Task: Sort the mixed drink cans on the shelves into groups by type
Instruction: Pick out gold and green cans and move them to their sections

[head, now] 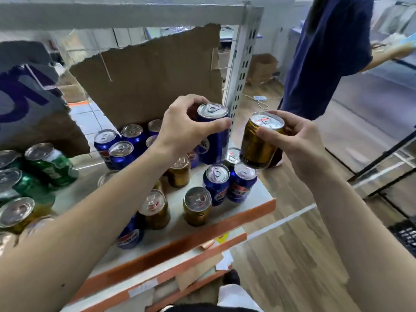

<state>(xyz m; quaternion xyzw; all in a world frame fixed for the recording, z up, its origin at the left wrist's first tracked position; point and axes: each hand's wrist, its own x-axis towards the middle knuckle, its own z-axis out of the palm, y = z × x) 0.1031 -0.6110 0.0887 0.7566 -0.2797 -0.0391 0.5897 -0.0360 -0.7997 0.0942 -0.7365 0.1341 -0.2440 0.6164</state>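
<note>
Green aluminium cans are grouped at far left of the white shelf board. A tall blue cola can is gripped near its top by the left hand, above the shelf. A short gold can, tilted, is held by the right hand just off the shelf's right edge. Blue and gold cans stand mixed below.

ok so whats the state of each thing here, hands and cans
left hand: gripping a blue can from above
blue can: upright, lifted, unopened
right hand: holding a gold can
gold can: tilted, held off the shelf, unopened
green cans: standing at the shelf's left side
cardboard sheet: torn, standing behind the cans
shelf: blue and gold cans mixed
</note>
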